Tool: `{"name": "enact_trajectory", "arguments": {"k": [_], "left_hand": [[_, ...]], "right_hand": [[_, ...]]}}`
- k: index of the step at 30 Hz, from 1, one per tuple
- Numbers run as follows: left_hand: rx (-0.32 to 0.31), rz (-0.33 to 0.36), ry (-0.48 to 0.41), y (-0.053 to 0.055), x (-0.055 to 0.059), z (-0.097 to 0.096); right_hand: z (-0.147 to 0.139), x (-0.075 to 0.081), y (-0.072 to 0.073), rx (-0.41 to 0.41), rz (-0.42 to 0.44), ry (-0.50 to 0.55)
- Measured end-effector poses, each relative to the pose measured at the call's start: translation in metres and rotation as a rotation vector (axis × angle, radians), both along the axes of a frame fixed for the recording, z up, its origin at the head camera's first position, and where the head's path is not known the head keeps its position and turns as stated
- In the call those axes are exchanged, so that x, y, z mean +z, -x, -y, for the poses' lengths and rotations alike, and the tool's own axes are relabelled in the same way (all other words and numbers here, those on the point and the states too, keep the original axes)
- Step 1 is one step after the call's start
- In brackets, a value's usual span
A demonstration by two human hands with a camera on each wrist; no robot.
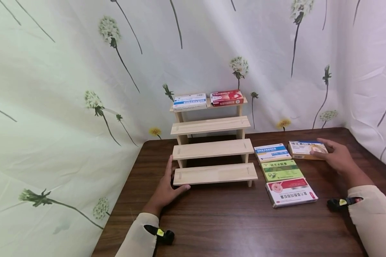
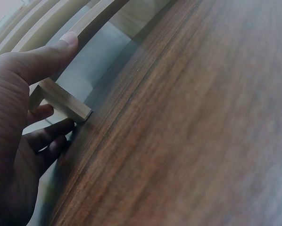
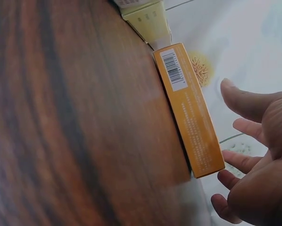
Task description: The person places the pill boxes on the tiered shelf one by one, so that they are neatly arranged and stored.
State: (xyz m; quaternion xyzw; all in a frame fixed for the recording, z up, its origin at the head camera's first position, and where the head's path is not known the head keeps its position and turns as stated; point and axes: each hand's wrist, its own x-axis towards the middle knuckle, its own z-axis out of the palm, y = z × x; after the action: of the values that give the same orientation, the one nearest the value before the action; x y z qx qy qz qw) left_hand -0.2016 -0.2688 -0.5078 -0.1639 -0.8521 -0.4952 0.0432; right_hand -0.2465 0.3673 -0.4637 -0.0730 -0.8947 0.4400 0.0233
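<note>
At the table's [image 1: 225, 221] right rear lies one orange-sided box [image 1: 300, 147], long axis left-to-right, just left of the nearer right hand [image 1: 339, 157], spread, gripping nothing, the left hand [image 1: 166, 190] splayed against the wooden stand [image 1: 213, 150].

The rack [image 1: 212, 149] is pale, bare wood, smooth and matt, with faint grain. The table [image 1: 231, 225] shows dark, streaked wood grain under a soft sheen. The orange box [image 3: 190, 115], green box [image 1: 281, 170] and red box [image 1: 226, 102] look like thin, smooth printed card. The backdrop [image 1: 67, 71] looks like creased, faintly shiny sheeting; the sleeve [image 1: 136, 233] is matt cloth, the wrist camera [image 1: 169, 237] apparently black plastic.
</note>
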Motion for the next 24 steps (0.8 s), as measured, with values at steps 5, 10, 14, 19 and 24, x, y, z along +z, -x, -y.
{"name": "enact_trajectory", "arguments": {"k": [5, 10, 14, 19, 24], "left_hand": [[-0.001, -0.005, -0.01, -0.001, 0.0, -0.001], [-0.013, -0.011, -0.012, 0.0, -0.001, -0.001], [-0.017, -0.02, -0.016, 0.0, -0.001, 0.0], [-0.018, -0.023, -0.013, 0.001, 0.0, 0.001], [-0.016, -0.013, -0.007, 0.0, 0.001, 0.0]], "right_hand": [[-0.005, -0.007, 0.001, -0.005, 0.003, -0.001], [-0.01, -0.015, 0.001, -0.009, 0.016, -0.001], [-0.012, -0.019, 0.002, -0.011, -0.001, -0.012], [-0.014, -0.021, 0.002, -0.006, 0.023, -0.004], [-0.014, -0.024, 0.0, -0.012, 0.054, -0.024]]}}
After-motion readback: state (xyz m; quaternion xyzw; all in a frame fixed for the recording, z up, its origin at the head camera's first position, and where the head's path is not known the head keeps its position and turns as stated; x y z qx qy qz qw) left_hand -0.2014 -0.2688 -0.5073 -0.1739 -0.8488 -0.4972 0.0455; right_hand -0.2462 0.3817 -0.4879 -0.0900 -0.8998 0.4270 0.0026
